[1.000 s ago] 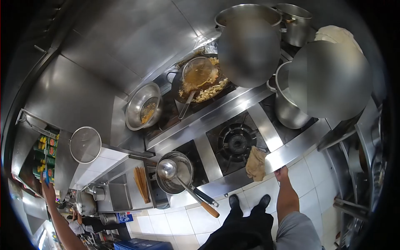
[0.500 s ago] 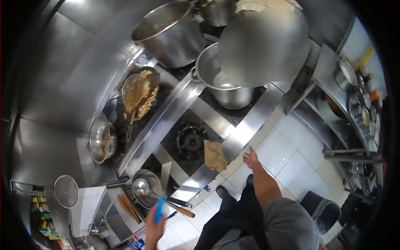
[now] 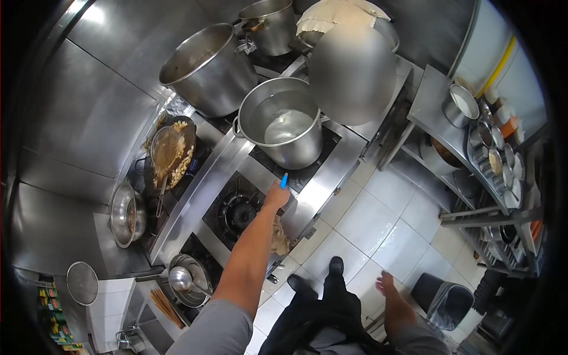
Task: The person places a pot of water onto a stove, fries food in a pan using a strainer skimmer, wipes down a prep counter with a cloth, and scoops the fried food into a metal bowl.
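My left hand (image 3: 276,196) is closed around a slim blue lighter (image 3: 284,181), whose blue end points at the burner under a large steel pot (image 3: 296,155). Clear liquid stands in this pot. Below my left forearm a tan cloth (image 3: 279,238) lies on the stove's front edge, partly hidden. Left of the forearm is a bare black burner (image 3: 236,214). My right hand (image 3: 386,283) hangs low over the floor tiles, fingers apart, holding nothing.
Behind stand a tall stockpot (image 3: 213,83) and a smaller pot (image 3: 272,35). A wok (image 3: 188,142) holds a strainer and fried bits. A ladle (image 3: 180,279) rests in a bowl at lower left. Steel shelves (image 3: 435,118) and a bin (image 3: 441,302) stand right.
My left hand has swung up and right with the lighter, from beside the ladle bowl to the large pot's base. My right hand has drawn back, down and right.
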Motion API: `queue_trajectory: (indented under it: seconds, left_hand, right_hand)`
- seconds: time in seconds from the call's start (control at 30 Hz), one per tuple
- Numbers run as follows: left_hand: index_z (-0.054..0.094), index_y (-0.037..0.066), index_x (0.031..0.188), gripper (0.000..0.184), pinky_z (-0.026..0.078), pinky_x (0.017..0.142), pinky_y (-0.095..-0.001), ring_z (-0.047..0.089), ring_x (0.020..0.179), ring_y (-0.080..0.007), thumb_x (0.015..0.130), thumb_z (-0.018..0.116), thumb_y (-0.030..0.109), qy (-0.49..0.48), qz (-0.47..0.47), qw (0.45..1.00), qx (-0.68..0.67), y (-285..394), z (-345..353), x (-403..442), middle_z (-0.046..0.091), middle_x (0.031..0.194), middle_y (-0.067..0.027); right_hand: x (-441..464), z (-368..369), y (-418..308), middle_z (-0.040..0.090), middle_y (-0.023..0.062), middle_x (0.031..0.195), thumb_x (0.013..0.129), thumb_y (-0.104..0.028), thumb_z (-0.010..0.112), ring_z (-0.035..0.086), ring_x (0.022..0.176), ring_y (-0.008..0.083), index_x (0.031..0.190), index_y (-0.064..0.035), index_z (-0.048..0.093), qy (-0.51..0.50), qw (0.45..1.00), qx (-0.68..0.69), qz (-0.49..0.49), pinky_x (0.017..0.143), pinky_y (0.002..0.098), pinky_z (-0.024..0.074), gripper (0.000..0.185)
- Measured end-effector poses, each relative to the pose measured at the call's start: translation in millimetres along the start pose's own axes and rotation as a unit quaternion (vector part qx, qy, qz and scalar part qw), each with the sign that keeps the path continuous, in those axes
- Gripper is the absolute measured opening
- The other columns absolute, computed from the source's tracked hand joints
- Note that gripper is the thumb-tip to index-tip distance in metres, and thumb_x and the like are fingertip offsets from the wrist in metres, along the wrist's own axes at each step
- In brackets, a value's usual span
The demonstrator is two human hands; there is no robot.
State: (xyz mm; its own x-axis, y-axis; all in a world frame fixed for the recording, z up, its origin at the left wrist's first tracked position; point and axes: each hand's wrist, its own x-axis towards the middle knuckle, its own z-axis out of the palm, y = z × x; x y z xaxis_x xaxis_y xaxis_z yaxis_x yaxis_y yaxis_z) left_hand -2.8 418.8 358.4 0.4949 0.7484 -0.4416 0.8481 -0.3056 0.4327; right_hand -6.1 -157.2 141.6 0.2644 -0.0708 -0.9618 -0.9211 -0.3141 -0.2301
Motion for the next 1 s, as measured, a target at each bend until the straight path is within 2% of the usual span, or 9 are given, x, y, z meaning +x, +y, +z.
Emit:
queue_trajectory:
  seconds: [0.07,0.2,0.27,0.33,0.47,0.53,0.77,0.93,1.0]
  left_hand:
    - [0.051,0.004,0.119,0.041,0.044,0.09,-0.0465,0.056,0.108,-0.0426,0.083,0.053,0.024,0.001,-0.002,1.0,-0.01,-3.8,7.3,11.9,0.059,0.113,-0.0271]
    - [0.052,0.007,0.116,0.035,0.049,0.07,-0.0434,0.063,0.09,-0.0344,0.087,0.053,0.025,0.027,-0.022,0.999,-0.025,-9.7,18.7,30.9,0.063,0.102,-0.0185]
    - [0.052,0.008,0.115,0.034,0.05,0.063,-0.0433,0.064,0.086,-0.0329,0.087,0.054,0.026,0.035,-0.051,0.997,-0.045,-10.9,22.4,37.7,0.063,0.099,-0.0173]
    - [0.051,0.011,0.118,0.035,0.047,0.053,-0.0409,0.064,0.079,-0.0308,0.087,0.055,0.027,-0.002,-0.091,0.989,-0.119,-13.9,28.8,40.1,0.063,0.096,-0.0166]
    - [0.049,0.009,0.119,0.037,0.048,0.06,-0.0401,0.063,0.081,-0.0296,0.088,0.055,0.029,-0.018,-0.075,0.984,-0.16,-18.5,30.4,30.5,0.063,0.096,-0.0164]
    - [0.049,0.006,0.119,0.043,0.045,0.087,-0.0452,0.058,0.105,-0.0401,0.086,0.055,0.033,0.022,-0.057,0.992,-0.114,-9.6,17.5,-5.1,0.061,0.11,-0.0243]
    - [0.045,0.008,0.125,0.045,0.047,0.083,-0.0439,0.062,0.096,-0.0393,0.093,0.046,0.04,0.073,0.01,0.969,-0.238,-96.0,-8.9,-193.8,0.061,0.105,-0.0241]
    - [0.05,0.011,0.125,0.039,0.05,0.076,-0.0394,0.064,0.089,-0.0348,0.09,0.059,0.027,0.295,0.067,0.932,-0.201,-174.2,-146.5,-356.9,0.064,0.102,-0.0182]
    - [0.061,0.01,0.116,0.038,0.05,0.072,-0.0374,0.063,0.082,-0.033,0.08,0.071,0.019,0.505,0.129,0.852,-0.051,-225.1,-213.0,-412.1,0.064,0.098,-0.0157]
  right_hand:
    - [8.1,-38.1,13.6,0.054,0.0109,0.089,0.09,-0.033,0.046,0.051,0.054,0.0211,0.109,-0.0132,0.046,0.034,0.999,0.026,0.007,0.049,0.0369,0.0431,0.027]
    - [8.8,-63.4,16.8,0.052,0.0105,0.083,0.09,-0.031,0.046,0.049,0.051,0.0206,0.107,-0.0112,0.047,0.051,0.998,0.022,0.012,0.043,0.0347,0.0394,0.026]
    - [-2.1,-49.2,7.2,0.054,0.011,0.085,0.09,-0.03,0.047,0.05,0.053,0.0214,0.106,-0.0111,0.049,0.032,0.999,0.008,0.013,0.045,0.0361,0.0411,0.025]
    - [2.9,-28.5,-1.3,0.059,0.0094,0.096,0.088,-0.033,0.051,0.056,0.067,0.0228,0.112,-0.0149,0.051,0.0,0.999,-0.022,0.023,0.061,0.0408,0.0475,0.031]
    - [-28.1,37.9,-35.4,0.059,0.0074,0.101,0.087,-0.036,0.055,0.057,0.079,0.0215,0.117,-0.0166,0.05,-0.084,0.993,-0.079,-0.038,0.069,0.0381,0.0491,0.036]
    - [-48.3,61.7,-45.9,0.059,0.007,0.1,0.088,-0.032,0.054,0.057,0.078,0.021,0.118,-0.0162,0.051,-0.127,0.984,-0.09,-0.082,0.068,0.0364,0.0492,0.034]
    - [-93.8,90.2,-64.4,0.059,0.0066,0.098,0.088,-0.029,0.055,0.057,0.079,0.0199,0.115,-0.0154,0.052,-0.16,0.965,-0.18,-0.102,0.066,0.0344,0.0495,0.03]
    - [-62.4,57.2,-41.8,0.057,0.0048,0.098,0.088,-0.028,0.054,0.054,0.091,0.0194,0.104,-0.0175,0.052,-0.142,0.95,-0.249,-0.121,0.063,0.0362,0.0494,0.02]
    - [81.8,30.5,-16.0,0.051,0.0062,0.067,0.091,-0.027,0.05,0.05,0.056,0.0186,0.093,-0.0137,0.056,-0.245,0.959,-0.145,-0.001,0.045,0.032,0.041,0.015]
